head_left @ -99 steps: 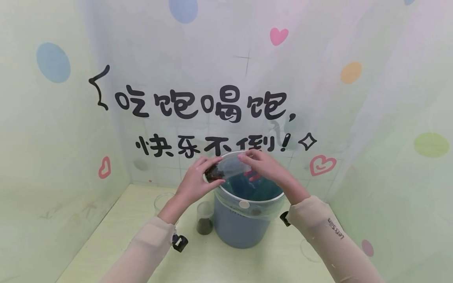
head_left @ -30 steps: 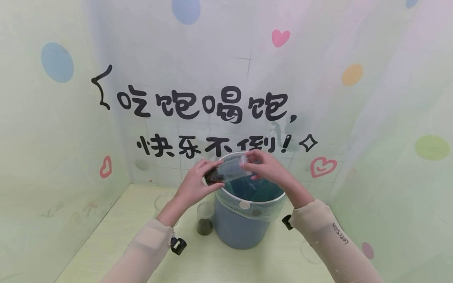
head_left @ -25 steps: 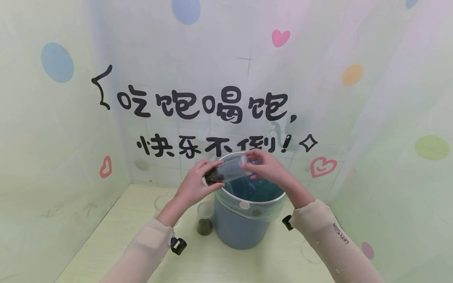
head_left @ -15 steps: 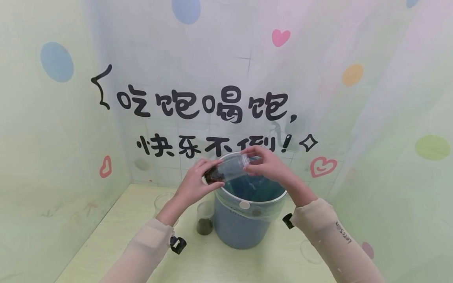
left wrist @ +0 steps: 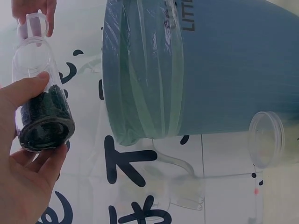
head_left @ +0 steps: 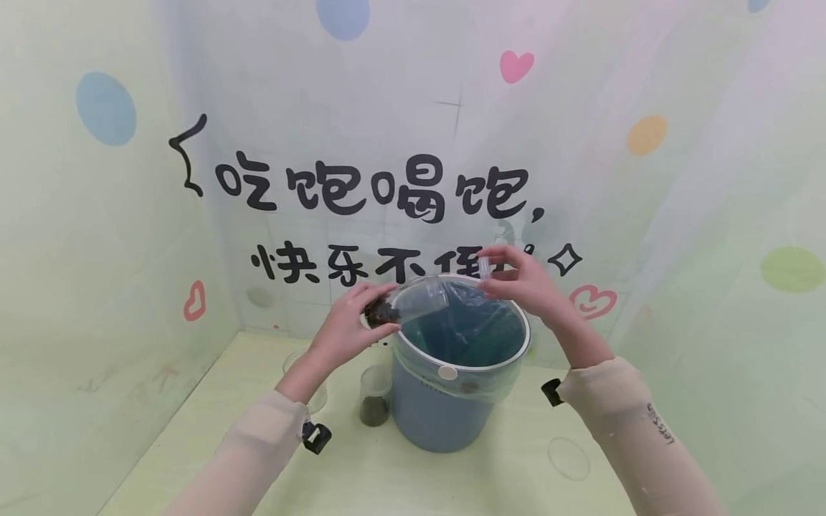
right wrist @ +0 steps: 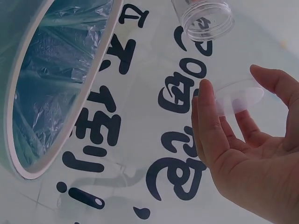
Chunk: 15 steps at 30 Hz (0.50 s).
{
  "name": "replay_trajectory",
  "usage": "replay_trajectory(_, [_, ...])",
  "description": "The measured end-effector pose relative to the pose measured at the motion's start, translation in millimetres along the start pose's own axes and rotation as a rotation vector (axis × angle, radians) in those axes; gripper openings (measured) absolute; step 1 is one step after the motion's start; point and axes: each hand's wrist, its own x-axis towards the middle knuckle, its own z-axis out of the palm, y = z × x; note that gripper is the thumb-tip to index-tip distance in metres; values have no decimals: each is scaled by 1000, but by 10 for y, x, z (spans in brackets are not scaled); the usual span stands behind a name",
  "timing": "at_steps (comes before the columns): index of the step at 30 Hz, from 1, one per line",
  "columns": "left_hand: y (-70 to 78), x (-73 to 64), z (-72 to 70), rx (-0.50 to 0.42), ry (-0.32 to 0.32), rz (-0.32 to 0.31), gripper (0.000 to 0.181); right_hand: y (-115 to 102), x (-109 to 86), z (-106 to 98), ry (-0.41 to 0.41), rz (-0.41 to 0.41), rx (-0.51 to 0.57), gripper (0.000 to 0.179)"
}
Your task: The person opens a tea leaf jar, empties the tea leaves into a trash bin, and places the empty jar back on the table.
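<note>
My left hand (head_left: 342, 326) grips a clear plastic jar (head_left: 421, 298) by its base end, tilted with its mouth to the right over the bin's rim. Dark, loose, leaf-like bits (left wrist: 46, 105) lie in the base end of the jar. Its threaded mouth (right wrist: 208, 21) is uncovered in the right wrist view. My right hand (head_left: 525, 285) pinches a clear round lid (head_left: 485, 268) between thumb and fingers, apart from the jar and above the bin's far rim. Under both hands stands a blue bin (head_left: 439, 412) lined with a thin greenish bag (right wrist: 60, 88).
Left of the bin, a second clear jar (head_left: 375, 403) with dark contents stands on the pale table (head_left: 361, 473). Another clear container (head_left: 318, 398) is partly hidden behind my left wrist. At the right lies a clear round ring-like piece (head_left: 569, 459). Printed sheet walls (head_left: 335, 93) enclose the table.
The lid has come off the jar's mouth, and my right hand has moved up and right with it. My left hand and the jar have shifted slightly left.
</note>
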Motion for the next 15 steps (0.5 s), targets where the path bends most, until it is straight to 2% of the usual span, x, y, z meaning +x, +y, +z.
replay_trajectory(15, [2,4,3,-5,-9,-7,64,57,-116,-200,9,39,-52,53])
